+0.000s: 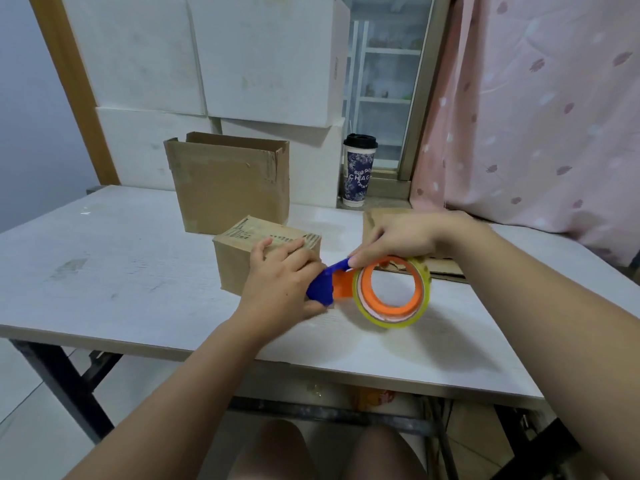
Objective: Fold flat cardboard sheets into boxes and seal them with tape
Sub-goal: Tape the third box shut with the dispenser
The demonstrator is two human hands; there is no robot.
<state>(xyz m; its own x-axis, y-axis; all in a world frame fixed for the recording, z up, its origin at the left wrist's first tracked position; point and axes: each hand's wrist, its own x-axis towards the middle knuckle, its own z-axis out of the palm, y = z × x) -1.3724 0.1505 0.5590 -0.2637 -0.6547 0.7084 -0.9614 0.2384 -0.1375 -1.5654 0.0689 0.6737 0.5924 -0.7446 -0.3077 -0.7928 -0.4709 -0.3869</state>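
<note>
A small closed cardboard box (239,251) sits in the middle of the white table (104,271). My left hand (280,282) lies against the box's near right corner and grips the blue handle of a tape dispenser (388,292). The dispenser has an orange hub and a yellowish clear roll, and it hovers just right of the box. My right hand (401,239) pinches the dispenser's top from above, fingertips on the blue arm. A flat cardboard sheet (446,266) lies on the table behind the roll, partly hidden by my right hand.
A taller open cardboard box (232,188) stands upright behind the small one. A lidded paper cup (358,171) stands on the window ledge. White foam boxes (207,64) are stacked against the wall. A pink curtain (536,116) hangs at the right.
</note>
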